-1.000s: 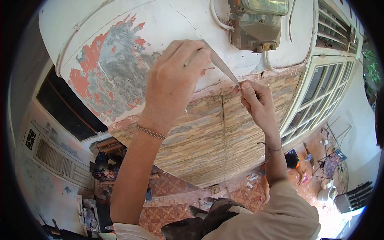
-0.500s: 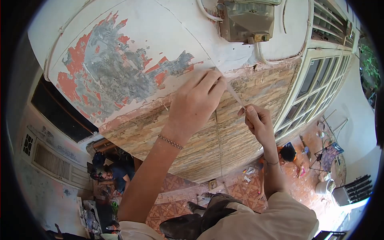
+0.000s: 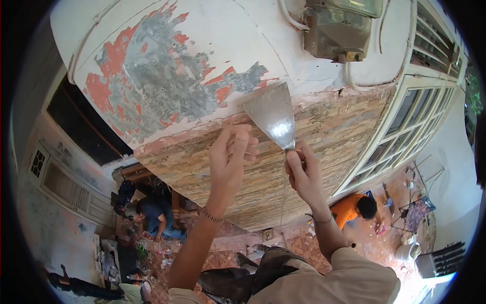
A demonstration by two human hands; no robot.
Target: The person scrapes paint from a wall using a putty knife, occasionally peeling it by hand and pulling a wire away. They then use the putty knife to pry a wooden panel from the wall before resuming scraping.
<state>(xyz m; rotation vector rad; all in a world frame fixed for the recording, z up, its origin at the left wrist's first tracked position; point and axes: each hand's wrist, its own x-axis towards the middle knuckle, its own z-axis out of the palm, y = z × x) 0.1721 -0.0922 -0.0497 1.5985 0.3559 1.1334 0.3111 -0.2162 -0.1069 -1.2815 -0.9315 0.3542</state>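
My right hand (image 3: 304, 175) grips a wide metal scraper (image 3: 273, 114) at its narrow lower end. The blade faces up, and its broad edge lies over the border between the white wall and the stone-patterned tiles (image 3: 329, 131). Left of the scraper, my left hand (image 3: 233, 157) is raised with curled fingers that are apart and nothing in them. Above it, the wall (image 3: 263, 40) has a large patch of grey and red (image 3: 167, 76) where the white paint is gone.
An electric meter box (image 3: 336, 33) hangs on the wall above. At the right is a barred window (image 3: 405, 111). A person in orange (image 3: 349, 210) crouches below right, and one in dark blue (image 3: 154, 215) below left. A bucket (image 3: 407, 252) stands on the tiled floor.
My left hand has come off the blade and moved down and left. The scraper has turned, so its flat face shows. The person in orange shows more fully.
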